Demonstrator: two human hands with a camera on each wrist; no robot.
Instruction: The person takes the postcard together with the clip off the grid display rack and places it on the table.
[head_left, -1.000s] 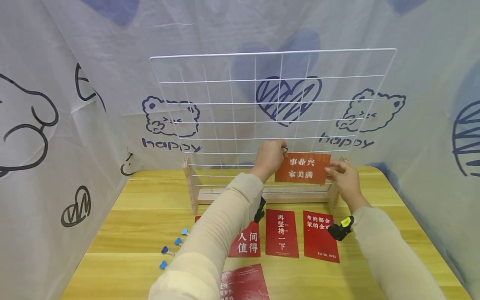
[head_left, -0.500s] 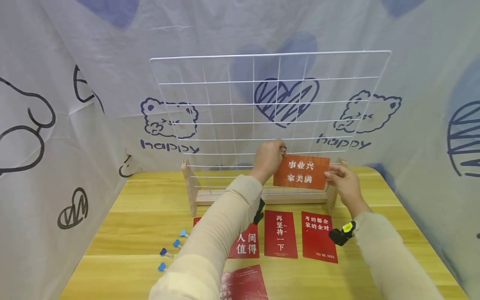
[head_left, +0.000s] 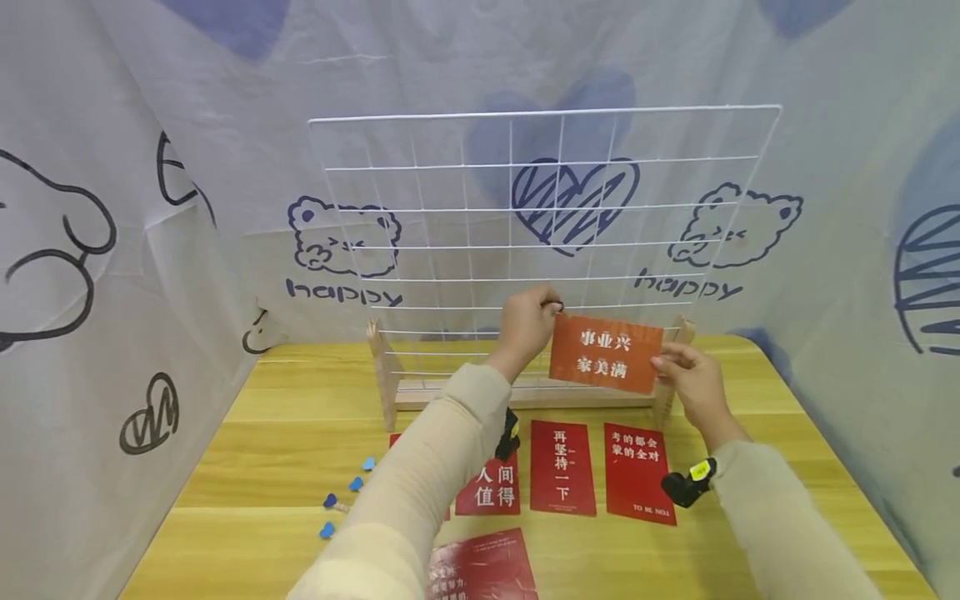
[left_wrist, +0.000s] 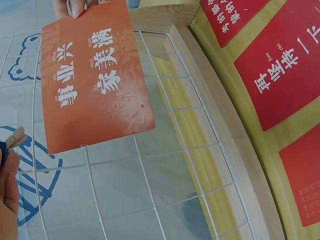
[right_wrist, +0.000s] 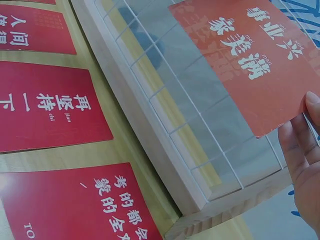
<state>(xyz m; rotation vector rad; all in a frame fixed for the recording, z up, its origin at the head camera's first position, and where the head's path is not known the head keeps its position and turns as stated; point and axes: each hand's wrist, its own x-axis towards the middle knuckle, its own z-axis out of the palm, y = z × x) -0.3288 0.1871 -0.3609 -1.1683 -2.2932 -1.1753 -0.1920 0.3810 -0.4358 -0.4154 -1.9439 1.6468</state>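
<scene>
An orange card (head_left: 606, 353) with white characters hangs in front of a white wire grid (head_left: 465, 225) that stands in a wooden base (head_left: 525, 393). My left hand (head_left: 551, 307) is at the card's top left corner and pinches a small wooden clip (left_wrist: 15, 137) with a blue end. In the left wrist view the clip sits just left of the card (left_wrist: 95, 80), close to its corner. My right hand (head_left: 660, 360) pinches the card's lower right edge; the right wrist view shows its fingers (right_wrist: 305, 150) behind the card (right_wrist: 255, 60). The card tilts, right side lower.
Three red cards (head_left: 562, 467) lie in a row on the wooden table (head_left: 285, 467) in front of the base, and a fourth (head_left: 480, 567) lies nearer me. Several blue heart clips (head_left: 348, 492) lie at the left. Printed cloth walls close in behind and on both sides.
The card's right side has dropped a little with my right hand, so the card now tilts. My left hand has stayed at the card's top left corner.
</scene>
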